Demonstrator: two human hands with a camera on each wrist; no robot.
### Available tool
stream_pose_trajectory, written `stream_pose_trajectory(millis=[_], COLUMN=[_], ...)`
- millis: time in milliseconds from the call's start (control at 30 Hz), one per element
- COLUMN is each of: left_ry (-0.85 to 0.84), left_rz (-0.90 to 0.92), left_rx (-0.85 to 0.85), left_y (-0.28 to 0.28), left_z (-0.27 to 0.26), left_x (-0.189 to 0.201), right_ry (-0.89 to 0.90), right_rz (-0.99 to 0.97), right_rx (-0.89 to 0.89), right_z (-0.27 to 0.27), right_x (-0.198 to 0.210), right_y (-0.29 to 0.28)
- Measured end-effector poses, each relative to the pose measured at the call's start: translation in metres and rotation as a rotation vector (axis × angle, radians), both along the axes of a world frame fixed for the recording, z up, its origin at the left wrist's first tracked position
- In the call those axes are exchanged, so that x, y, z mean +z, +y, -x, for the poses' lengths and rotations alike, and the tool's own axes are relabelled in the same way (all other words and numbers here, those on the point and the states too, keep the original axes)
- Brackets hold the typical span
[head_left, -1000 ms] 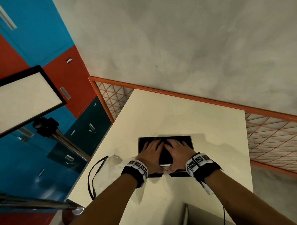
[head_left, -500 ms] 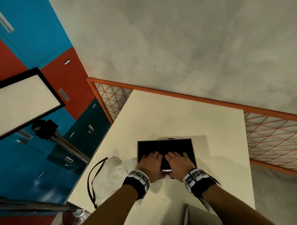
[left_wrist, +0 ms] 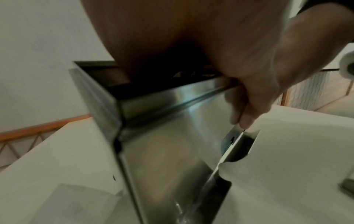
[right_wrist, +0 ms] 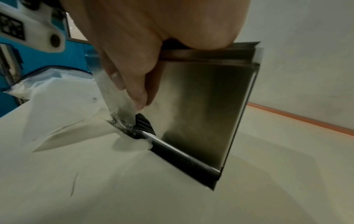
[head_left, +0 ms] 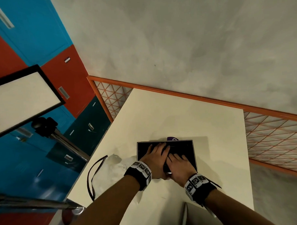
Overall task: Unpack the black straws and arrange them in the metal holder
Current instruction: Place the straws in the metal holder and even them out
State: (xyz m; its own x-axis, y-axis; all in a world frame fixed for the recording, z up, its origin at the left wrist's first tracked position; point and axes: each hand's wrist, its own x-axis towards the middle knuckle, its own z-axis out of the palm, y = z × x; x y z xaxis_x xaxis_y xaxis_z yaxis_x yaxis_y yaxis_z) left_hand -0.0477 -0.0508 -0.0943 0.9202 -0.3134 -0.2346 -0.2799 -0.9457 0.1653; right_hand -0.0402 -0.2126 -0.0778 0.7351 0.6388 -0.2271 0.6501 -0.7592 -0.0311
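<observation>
**Q:** Fingers [head_left: 160, 148], state?
**A:** The left hand [head_left: 154, 160] has its fingers straight and close together. The right hand [head_left: 179, 166] has its fingers slightly spread. Both sets lie flat across the open top of the metal holder [head_left: 179, 141].

**Q:** What lies under them?
**A:** The cream table [head_left: 178, 114], then the holder standing on it. Each thumb runs down the holder's near wall.

**Q:** And the black straws [right_wrist: 143, 125]?
**A:** Just below the right thumb tip, at the slot at the holder's base. The thumb presses their clear wrapper [right_wrist: 113, 97] against the wall.

**Q:** Left of the fingers?
**A:** A clear bag [head_left: 112, 165] on the table.
</observation>
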Motion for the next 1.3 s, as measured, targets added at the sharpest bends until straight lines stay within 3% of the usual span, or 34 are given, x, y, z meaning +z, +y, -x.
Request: stream_pose_trajectory(millis=[100,300,433,567,833,1067,1300], left_ry=[0.063,-0.022,0.003,-0.011,-0.126,-0.092,-0.162], left_rz=[0.026,0.048,0.024,-0.001,0.039,0.09,0.122], left_rx=[0.061,0.096,0.116,0.119,0.086,0.106,0.073], left_y=[0.002,0.002,0.0,-0.002,-0.006,-0.005,-0.003], left_z=[0.001,0.011,0.014,0.018,0.03,0.032,0.029], left_x=[-0.005,-0.009,0.001,0.001,-0.009,-0.007,-0.007], right_ry=[0.018,0.075,0.116,0.222,0.195,0.332,0.31], right_rz=[-0.025,-0.059,-0.18,-0.329,-0.148,-0.107,-0.031], right_rx=[-0.001,0.049,0.096,-0.01,-0.145,-0.276,-0.239], right_z=[-0.001,-0.005,-0.01,-0.023,-0.035,-0.041,-0.043], right_x=[0.0,0.007,0.021,0.02,0.009,0.002,0.006], right_y=[0.0,-0.004,-0.014,-0.012,0.026,0.036,0.036])
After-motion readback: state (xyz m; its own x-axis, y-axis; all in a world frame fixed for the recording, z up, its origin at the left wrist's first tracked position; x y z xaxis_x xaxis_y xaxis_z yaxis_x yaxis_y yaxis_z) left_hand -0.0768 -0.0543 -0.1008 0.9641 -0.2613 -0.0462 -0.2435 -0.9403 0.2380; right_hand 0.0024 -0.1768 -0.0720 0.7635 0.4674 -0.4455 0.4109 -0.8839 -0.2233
